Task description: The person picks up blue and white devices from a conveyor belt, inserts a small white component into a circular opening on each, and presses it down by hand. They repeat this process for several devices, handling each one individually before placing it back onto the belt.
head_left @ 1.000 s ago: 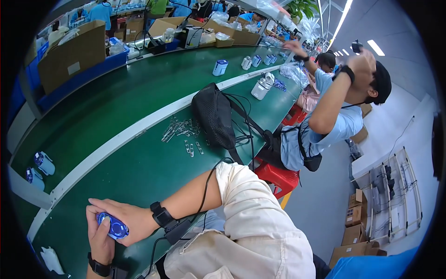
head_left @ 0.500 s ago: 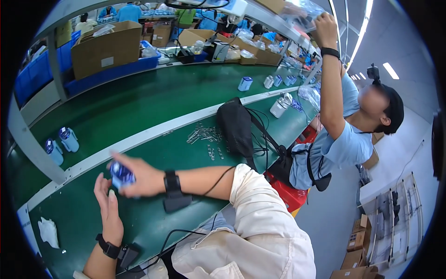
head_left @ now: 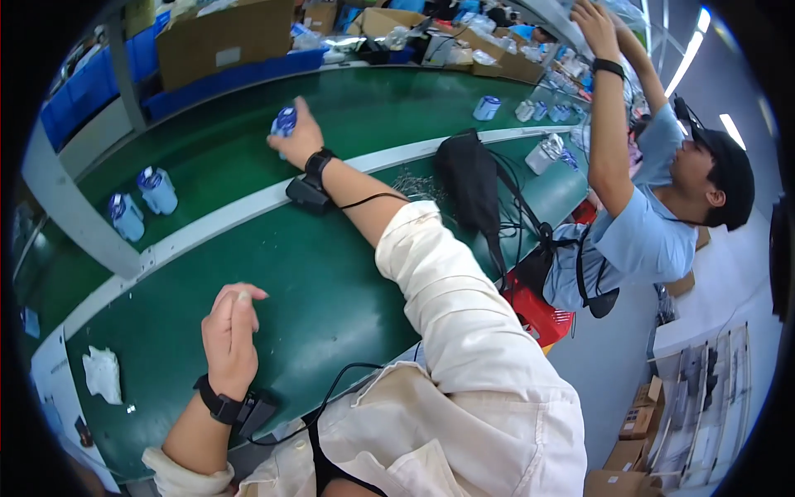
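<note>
My right hand reaches out over the green conveyor belt, with its fingers around a small light-blue canister that has a dark blue top. Whether the canister touches the belt I cannot tell. Two similar canisters, a nearer one and a farther one, stand upright on the belt at the left. Above the green worktable is my left hand, loosely bent, with nothing visible in it. A black band with a small box sits on each wrist.
A black bag with cables lies by the metal rail, beside small metal parts. More canisters stand farther along the belt. A crumpled white bag lies at left. A co-worker at right raises both arms.
My right hand has carried the canister from beside my left hand, across the rail, to over the belt. My left hand's fingers have bent, and the whole view has shifted.
</note>
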Motion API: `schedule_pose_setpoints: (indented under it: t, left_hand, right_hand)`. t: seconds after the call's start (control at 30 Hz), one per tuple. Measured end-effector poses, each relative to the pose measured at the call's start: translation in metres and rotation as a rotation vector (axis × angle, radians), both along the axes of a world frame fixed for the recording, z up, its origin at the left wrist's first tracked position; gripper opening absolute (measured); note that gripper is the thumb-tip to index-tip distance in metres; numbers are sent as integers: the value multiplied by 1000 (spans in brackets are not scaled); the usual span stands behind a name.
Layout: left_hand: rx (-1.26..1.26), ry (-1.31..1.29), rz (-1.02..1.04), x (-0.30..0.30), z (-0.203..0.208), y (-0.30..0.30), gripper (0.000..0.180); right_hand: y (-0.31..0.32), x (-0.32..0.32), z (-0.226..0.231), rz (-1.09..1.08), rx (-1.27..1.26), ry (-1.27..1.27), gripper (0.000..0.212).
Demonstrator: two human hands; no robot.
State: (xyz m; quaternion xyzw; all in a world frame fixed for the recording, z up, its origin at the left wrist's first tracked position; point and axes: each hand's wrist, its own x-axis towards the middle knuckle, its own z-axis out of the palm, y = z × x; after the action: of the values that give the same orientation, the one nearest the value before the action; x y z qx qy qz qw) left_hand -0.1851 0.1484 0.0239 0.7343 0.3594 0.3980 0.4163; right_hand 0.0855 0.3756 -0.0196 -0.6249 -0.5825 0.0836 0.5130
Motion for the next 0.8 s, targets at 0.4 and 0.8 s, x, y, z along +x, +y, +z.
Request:
schedule_pose_setpoints:
  t: [0.4, 0.8]
  left_hand:
    - [100, -123, 33, 5, -8, -12, 50]
    - [344, -65, 277, 7, -13, 0, 69]
  right_hand:
    - [-21, -107, 47, 562, 99, -196, 87]
    - [1, -145, 47, 585, -266, -158, 70]
